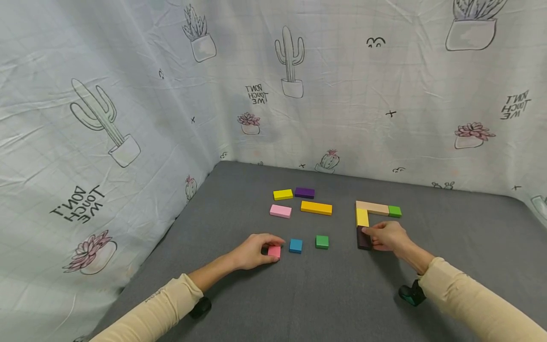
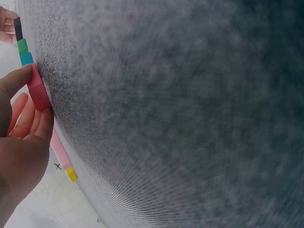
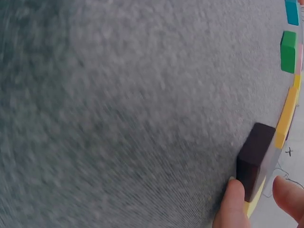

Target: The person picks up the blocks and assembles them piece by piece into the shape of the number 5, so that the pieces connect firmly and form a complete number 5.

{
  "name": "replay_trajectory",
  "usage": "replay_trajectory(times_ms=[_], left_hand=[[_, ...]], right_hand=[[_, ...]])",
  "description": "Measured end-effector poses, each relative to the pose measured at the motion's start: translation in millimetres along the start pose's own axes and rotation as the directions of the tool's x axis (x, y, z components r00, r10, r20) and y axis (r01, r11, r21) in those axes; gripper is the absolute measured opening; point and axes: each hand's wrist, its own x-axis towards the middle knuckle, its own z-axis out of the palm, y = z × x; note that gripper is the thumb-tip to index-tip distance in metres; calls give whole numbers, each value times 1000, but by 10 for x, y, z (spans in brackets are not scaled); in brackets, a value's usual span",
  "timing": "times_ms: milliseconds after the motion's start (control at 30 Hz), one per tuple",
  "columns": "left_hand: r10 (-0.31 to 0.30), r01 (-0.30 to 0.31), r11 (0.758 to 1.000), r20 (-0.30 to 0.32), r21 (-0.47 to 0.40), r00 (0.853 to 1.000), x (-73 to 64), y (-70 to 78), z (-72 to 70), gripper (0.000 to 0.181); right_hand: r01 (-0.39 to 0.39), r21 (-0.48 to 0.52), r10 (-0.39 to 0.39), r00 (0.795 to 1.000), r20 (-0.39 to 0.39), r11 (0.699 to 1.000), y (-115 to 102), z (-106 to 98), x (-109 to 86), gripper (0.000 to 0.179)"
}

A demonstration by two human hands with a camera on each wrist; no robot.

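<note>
On the grey tabletop [image 1: 295,294] a person works with both hands over a set of coloured blocks. The left hand [image 1: 253,251] holds the coral-pink block [image 1: 274,252] between thumb and fingers, narrowed to its width, the block lying at the tabletop's surface. Just to its right sits the blue block [image 1: 296,246], and further right the green block [image 1: 322,242], the three forming a loose row. The right hand [image 1: 388,236] is at the dark block [image 1: 362,241]: the right wrist view shows one fingertip at the block's side while another stands apart from it, the hand spread a little wider than the block. That dark block adjoins the near end of the yellow block [image 1: 362,218], which in turn meets the left end of the tan block [image 1: 372,208]; the bright green block [image 1: 395,212] touches the tan one's right end. Between the hands and farther back lie four more: the light pink block [image 1: 280,212], the lemon-yellow block [image 1: 283,194], the purple block [image 1: 305,193] and the long orange block [image 1: 316,208], set apart from one another. Behind hangs a white curtain [image 1: 350,114] printed with potted cacti and mirrored lettering.
</note>
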Motion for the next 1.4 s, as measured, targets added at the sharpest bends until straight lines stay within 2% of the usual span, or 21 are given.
replay_trajectory(times_ms=[433, 667, 800, 1033, 1233, 1400], left_hand=[[2, -2, 1000, -3, 11, 1000, 0, -12, 2, 42], [19, -19, 1000, -11, 14, 1000, -5, -17, -3, 40], [31, -31, 999, -15, 14, 999, -2, -17, -2, 40], [4, -4, 1000, -6, 13, 1000, 19, -5, 2, 41], [-9, 9, 1000, 7, -8, 1000, 19, -1, 4, 41], [0, 0, 1000, -3, 0, 1000, 19, -3, 0, 41]], right_hand=[[89, 18, -90, 994, 57, 996, -168, -233, 61, 62], [227, 32, -229, 964, 133, 973, -249, -297, 192, 73], [258, 74, -267, 950, 163, 963, -277, -288, 274, 77], [309, 116, -325, 931, 167, 944, -311, -224, 438, 77], [302, 162, -331, 922, 202, 939, -370, -143, 559, 76], [317, 190, -357, 902, 242, 929, -457, -46, 630, 72]])
